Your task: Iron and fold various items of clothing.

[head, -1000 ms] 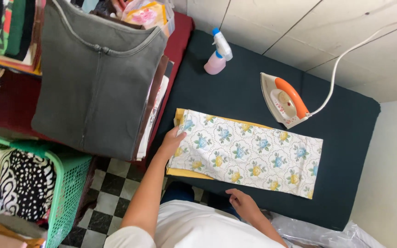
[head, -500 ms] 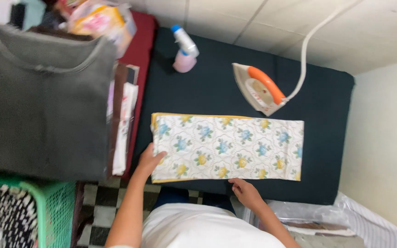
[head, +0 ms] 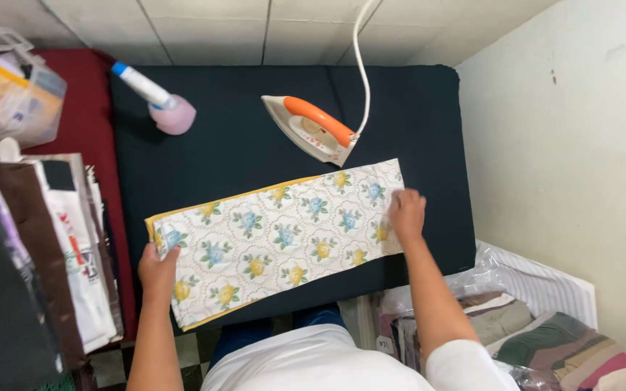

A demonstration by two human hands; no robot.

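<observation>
1. The person is leaning over a dark tabletop (head: 240, 152), both bare forearms reaching forward from short white sleeves.
2. A folded floral cloth (head: 277, 235) is lying flat across the near half of the tabletop, running at a slant from lower left to upper right, its yellow edge showing along the far side.
3. The left hand (head: 157, 271) is resting on the cloth's left end, thumb on top of the fabric and fingers curled at the edge; whether it is pinching the cloth or only pressing it, I cannot tell.
4. The right hand (head: 406, 215) is lying palm down on the cloth's right end, fingers stretched forward and close together, pressing the fabric flat.
5. The arms are spread wide apart, one at each end.
6. An iron (head: 313, 130) with an orange handle is lying just beyond the cloth, its white cord (head: 360, 51) trailing away.
7. A spray bottle (head: 157, 98) is sitting near the far left corner.
8. Folded clothes (head: 59, 232) are stacked to the left.
</observation>
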